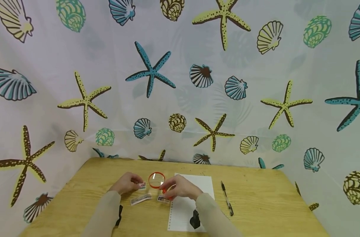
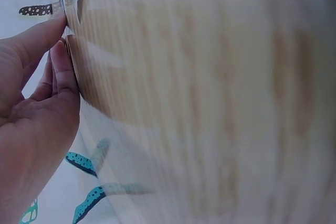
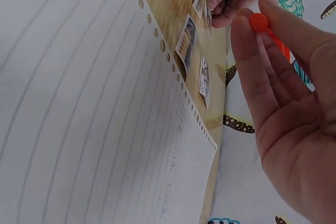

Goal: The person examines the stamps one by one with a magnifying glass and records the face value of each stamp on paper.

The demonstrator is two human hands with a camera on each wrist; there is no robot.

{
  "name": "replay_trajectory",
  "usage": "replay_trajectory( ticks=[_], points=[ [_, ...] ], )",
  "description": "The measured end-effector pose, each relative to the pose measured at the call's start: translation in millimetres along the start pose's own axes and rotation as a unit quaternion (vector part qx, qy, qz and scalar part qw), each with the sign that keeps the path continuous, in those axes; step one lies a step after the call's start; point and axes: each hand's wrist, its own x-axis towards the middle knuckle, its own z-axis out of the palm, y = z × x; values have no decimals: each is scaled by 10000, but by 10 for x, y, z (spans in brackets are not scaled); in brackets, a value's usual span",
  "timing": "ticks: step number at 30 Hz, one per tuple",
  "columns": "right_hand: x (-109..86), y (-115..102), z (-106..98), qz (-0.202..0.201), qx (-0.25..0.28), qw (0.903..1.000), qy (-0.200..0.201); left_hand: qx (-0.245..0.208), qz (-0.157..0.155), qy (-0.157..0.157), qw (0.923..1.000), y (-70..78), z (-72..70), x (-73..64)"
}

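Observation:
My right hand [image 1: 181,187] holds a red-rimmed magnifying glass [image 1: 149,184] by its handle, pinched between thumb and fingers. In the right wrist view only the handle's orange end [image 3: 258,22] shows clearly. My left hand [image 1: 126,184] pinches the left edge of a small postage stamp [image 1: 142,186] at the tabletop, just left of the lens. Nearer to me lies a long strip-like stamp [image 1: 141,199]. Another small stamp [image 1: 162,198] lies below my right hand, which partly covers it. A scalloped edge shows on one stamp [image 3: 186,43] in the right wrist view.
A lined, hole-punched sheet [image 1: 184,214] lies under my right forearm, with some handwriting [image 3: 173,166] on it. Right of it is a black-and-clear pen [image 1: 226,199]. The wooden table [image 1: 266,204] ends at a cloth [image 1: 180,98] printed with shells and starfish.

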Motion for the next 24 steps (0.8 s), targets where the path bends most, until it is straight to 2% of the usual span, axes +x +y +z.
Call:
replay_trajectory(
  ticks=[5, 11, 17, 24],
  points=[
    [50, 28, 66, -123, 63, 9999, -66, -53, 4, -7, 10000, -2, 2, 4],
    [115, 0, 166, -366, -182, 9992, 55, -204, 371, -14, 9991, 7, -5, -24],
    [144, -17, 232, -440, -320, 9985, 56, -347, 599, -119, 9975, 22, -15, -50],
    [114, -48, 244, -567, -403, 9976, 38, -289, 521, -59, 9982, 31, -22, -38]
  ],
)
